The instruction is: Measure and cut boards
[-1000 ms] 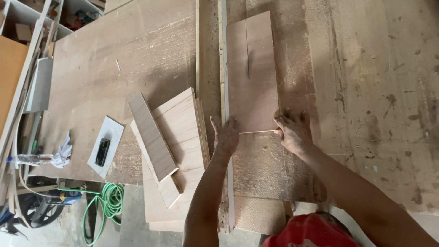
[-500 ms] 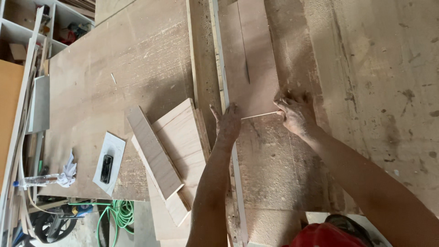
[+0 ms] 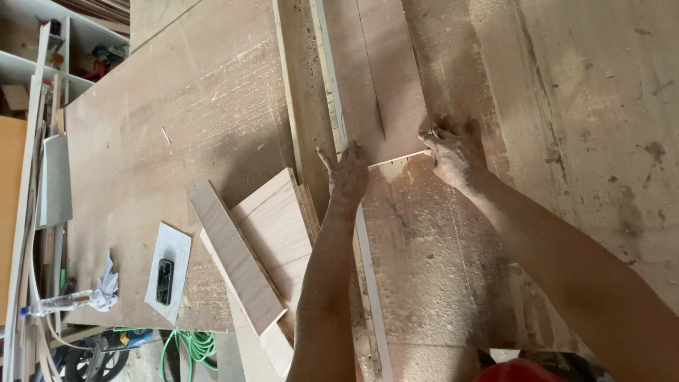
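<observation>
A thin brown plywood panel [image 3: 378, 78] lies flat on the dusty saw table [image 3: 566, 106], its left edge against a long pale fence rail [image 3: 332, 106]. A dark saw cut runs down the middle of the panel toward me. My left hand [image 3: 346, 173] presses on the panel's near left corner by the rail. My right hand [image 3: 453, 152] presses on its near right corner, fingers spread flat on the wood.
Left of the rail lies a stack of cut plywood strips [image 3: 262, 255]. A white paper with a small black object [image 3: 166, 279] rests on the brown board [image 3: 177, 127]. A plastic bottle [image 3: 56, 303], green hose [image 3: 191, 346] and shelves [image 3: 42, 64] are at far left.
Both hands have pushed the panel away from me along the rail, and the saw cut in it has grown longer toward the near edge.
</observation>
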